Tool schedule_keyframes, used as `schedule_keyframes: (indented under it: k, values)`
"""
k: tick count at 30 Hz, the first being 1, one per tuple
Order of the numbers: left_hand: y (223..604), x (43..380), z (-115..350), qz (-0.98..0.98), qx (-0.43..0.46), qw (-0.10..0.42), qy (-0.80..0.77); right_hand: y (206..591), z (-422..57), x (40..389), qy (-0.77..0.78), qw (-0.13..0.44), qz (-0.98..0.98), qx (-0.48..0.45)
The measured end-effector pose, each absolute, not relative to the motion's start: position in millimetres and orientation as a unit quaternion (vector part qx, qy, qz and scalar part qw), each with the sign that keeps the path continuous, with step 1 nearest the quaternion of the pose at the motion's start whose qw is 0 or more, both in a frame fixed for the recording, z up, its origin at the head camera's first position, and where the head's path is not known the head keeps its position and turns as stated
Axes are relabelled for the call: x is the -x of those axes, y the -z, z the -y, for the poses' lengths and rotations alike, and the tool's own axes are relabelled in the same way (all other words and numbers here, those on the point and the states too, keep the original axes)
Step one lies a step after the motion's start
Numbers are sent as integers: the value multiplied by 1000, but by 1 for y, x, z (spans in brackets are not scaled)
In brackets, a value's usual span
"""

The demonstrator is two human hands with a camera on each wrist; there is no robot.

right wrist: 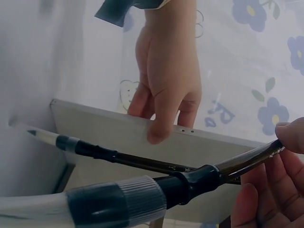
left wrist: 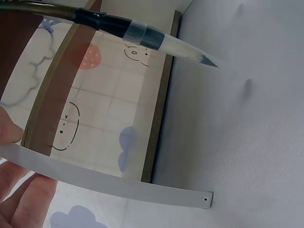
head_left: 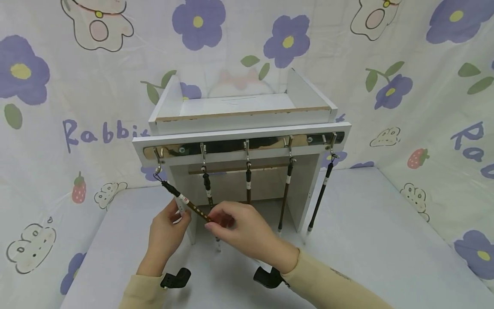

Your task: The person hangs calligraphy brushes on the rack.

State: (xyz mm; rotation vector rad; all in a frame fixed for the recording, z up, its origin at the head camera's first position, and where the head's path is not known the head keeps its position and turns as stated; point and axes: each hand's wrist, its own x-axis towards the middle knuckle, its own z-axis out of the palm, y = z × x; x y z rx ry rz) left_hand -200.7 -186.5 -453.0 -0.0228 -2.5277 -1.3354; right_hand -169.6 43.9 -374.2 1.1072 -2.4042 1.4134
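My right hand pinches the dark handle of a calligraphy brush, which slants down to the right. Its cord loop still hangs on the leftmost hook. In the right wrist view, the held brush's dark ferrule and pale bristles come close to the camera. My left hand grips the front edge of the white stand's left side panel, thumb on one face and fingers on the other. A second brush hangs just behind the held one, its lower part passing behind my right fingers.
Three more brushes, including a black one, hang from the hooks to the right. The hook strip runs along the front of the white stand, below an open-topped shelf. A white tabletop and a flower-printed curtain surround it.
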Motion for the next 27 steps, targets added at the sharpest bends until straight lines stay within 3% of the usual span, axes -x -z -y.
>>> schedule_keyframes:
  k: [27]
  values:
    - [452, 200, 186, 876, 12, 143, 461, 369, -33, 166, -505, 71, 789, -342]
